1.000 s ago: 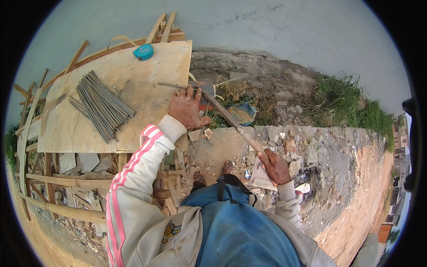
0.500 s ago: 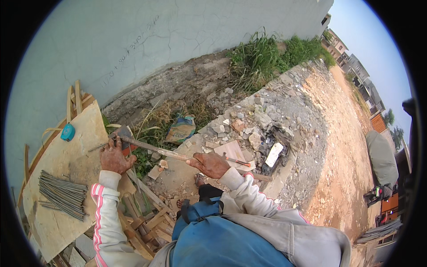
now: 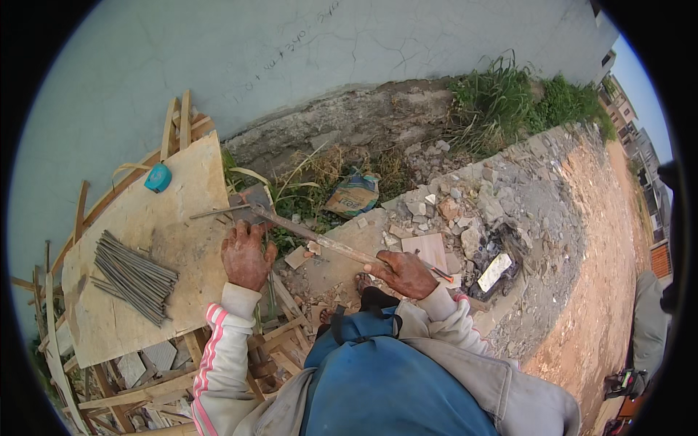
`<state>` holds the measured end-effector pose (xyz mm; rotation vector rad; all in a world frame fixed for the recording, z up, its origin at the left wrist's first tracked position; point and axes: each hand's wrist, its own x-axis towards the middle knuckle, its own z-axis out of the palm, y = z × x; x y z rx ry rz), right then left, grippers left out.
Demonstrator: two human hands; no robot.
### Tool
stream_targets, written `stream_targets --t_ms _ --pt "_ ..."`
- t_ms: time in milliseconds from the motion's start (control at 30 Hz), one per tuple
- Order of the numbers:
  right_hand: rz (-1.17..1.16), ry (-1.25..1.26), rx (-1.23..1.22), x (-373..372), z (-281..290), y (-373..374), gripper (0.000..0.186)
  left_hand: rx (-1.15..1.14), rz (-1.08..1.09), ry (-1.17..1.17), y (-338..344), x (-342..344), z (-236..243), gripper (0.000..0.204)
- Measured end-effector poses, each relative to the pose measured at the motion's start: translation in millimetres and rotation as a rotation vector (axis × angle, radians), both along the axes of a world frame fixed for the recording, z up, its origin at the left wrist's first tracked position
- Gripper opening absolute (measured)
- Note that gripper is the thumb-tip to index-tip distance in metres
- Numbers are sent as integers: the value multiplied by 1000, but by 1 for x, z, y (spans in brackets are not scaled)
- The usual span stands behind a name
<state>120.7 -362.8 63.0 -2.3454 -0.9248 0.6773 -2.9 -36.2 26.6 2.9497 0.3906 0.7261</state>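
From my head camera, the only view, the clearest change is in where I look: over the last 0.5 s the picture has swung back toward the plywood tabletop (image 3: 193, 240), so the bundle of steel rods (image 3: 134, 276) and the teal tape measure (image 3: 158, 178) sit further in from the left rim. My 2 hands keep the same places in the work. My right hand (image 3: 408, 275) is closed in a firm grip around the long rusty bar (image 3: 320, 240), which slants from the tabletop's right edge down across the concrete ground, its shaft running on past my fist. My left hand (image 3: 246, 258) lies at that edge, fingers bent and thumb out to the side; whether its grip pinches anything, I cannot tell. Just beyond those fingers, 1 single steel rod (image 3: 214, 213) lies on the board, its right end close to the dark metal plate (image 3: 254, 196) and the bar's far end. To me this means the work stays at that same edge, my right hold unbroken by the turn of my head. The crumpled sack (image 3: 352, 195) lies beyond the bar, among weeds.
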Motion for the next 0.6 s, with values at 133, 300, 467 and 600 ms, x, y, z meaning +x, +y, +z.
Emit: stream_targets --t_ms 133,300,467,600 --pt "1 63 115 27 -5 0 50 -215 158 68 -16 8 -4 27" --pt "-3 105 495 72 -17 16 36 -874 170 -82 -32 12 22 18" --pt "-4 143 612 119 -14 56 31 -1121 158 -456 -53 3 73 17" --pt "103 157 629 155 7 77 27 -1250 263 -543 -58 -1 98 20"
